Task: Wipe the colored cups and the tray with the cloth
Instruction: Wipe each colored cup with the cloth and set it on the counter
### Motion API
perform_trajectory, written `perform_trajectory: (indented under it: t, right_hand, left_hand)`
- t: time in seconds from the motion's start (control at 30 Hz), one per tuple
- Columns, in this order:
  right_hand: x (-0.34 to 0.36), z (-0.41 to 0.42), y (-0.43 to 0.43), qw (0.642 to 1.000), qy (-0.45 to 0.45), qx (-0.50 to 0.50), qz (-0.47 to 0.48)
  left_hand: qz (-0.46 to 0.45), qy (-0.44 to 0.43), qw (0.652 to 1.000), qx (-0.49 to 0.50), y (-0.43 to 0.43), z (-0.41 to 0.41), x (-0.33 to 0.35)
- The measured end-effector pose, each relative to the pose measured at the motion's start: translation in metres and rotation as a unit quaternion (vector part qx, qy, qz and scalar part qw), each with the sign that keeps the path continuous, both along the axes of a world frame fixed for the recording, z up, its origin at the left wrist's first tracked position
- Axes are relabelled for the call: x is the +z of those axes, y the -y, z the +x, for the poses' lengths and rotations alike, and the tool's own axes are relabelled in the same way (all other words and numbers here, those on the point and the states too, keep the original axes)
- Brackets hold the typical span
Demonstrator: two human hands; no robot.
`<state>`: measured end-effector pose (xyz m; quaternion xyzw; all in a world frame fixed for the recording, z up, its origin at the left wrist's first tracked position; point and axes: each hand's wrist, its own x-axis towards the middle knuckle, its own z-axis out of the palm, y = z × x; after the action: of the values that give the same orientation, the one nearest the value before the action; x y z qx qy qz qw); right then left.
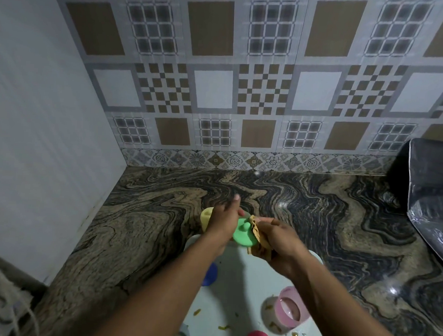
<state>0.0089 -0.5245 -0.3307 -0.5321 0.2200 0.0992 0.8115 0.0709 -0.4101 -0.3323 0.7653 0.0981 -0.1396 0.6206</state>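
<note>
Above the tray (pixel 238 290), fingers of the left hand (pixel 221 225) grip the green cup (pixel 243 234); the right hand (pixel 278 237) clutches the cloth (pixel 257 233) against it. Hard rubbing might knock it loose.

The tabletop (pixel 314 222) is polished stone with swirling black and tan veins, and it runs back to a tiled wall beyond both grips. A pale tray (pixel 238 283) lies flat on it, under the left grip (pixel 223 223) and the right grip (pixel 278 236) and reaching nearer than both. A yellow cup (pixel 205 218) stands just behind the left grip at the tray's far left corner; whether it rests on tray or stone cannot be told. Well to the right of the right grip sits a dark glossy object (pixel 432 202).
</note>
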Motion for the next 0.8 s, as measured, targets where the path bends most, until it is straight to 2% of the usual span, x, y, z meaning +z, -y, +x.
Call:
perform_trajectory:
  t: [0.07, 0.13, 0.23, 0.3, 0.33, 0.37, 0.43, 0.53, 0.6, 0.67, 0.73, 0.8]
  right_hand:
    - [0.007, 0.003, 0.010, 0.998, 0.010, 0.058, -0.038]
    - [0.014, 0.005, 0.013, 0.995, 0.031, 0.079, -0.051]
    - [0.011, 0.006, 0.001, 0.997, 0.052, -0.009, -0.056]
    - [-0.005, 0.003, -0.012, 0.994, 0.045, -0.090, -0.037]
    - [-0.012, 0.000, -0.017, 0.992, 0.038, -0.115, -0.026]
    - [-0.016, -0.004, -0.019, 0.991, 0.027, -0.127, -0.019]
    - [-0.015, -0.009, -0.013, 0.993, 0.008, -0.111, -0.024]
    - [-0.001, -0.010, 0.003, 0.998, 0.016, -0.020, -0.064]
    - [0.007, -0.007, 0.005, 0.996, 0.025, 0.008, -0.084]
    - [0.008, -0.004, -0.007, 0.995, 0.035, -0.032, -0.085]
    - [0.004, -0.006, -0.025, 0.991, 0.034, -0.117, -0.054]
    - [-0.006, -0.012, -0.041, 0.985, 0.023, -0.171, -0.005]
  left_hand:
    - [0.004, -0.018, 0.995, -0.094, -0.008, 0.007, 0.006]
    - [0.055, 0.022, 0.993, -0.106, -0.006, 0.008, 0.017]
    - [0.092, 0.119, 0.988, 0.043, 0.009, -0.001, 0.026]
    - [0.046, 0.150, 0.972, 0.175, 0.016, -0.011, 0.026]
    - [0.022, 0.145, 0.967, 0.209, 0.018, -0.016, 0.025]
    - [0.003, 0.127, 0.971, 0.203, 0.019, -0.019, 0.022]
    - [-0.006, 0.069, 0.993, 0.094, 0.013, -0.018, 0.010]
    - [-0.007, -0.033, 0.997, -0.066, -0.004, -0.005, 0.006]
    - [0.020, -0.027, 0.994, -0.108, -0.006, 0.001, 0.014]
    - [0.048, 0.045, 0.997, -0.040, 0.002, -0.003, 0.024]
    - [0.032, 0.094, 0.991, 0.089, 0.009, -0.009, 0.028]
    - [0.003, 0.088, 0.981, 0.171, 0.007, -0.012, 0.022]
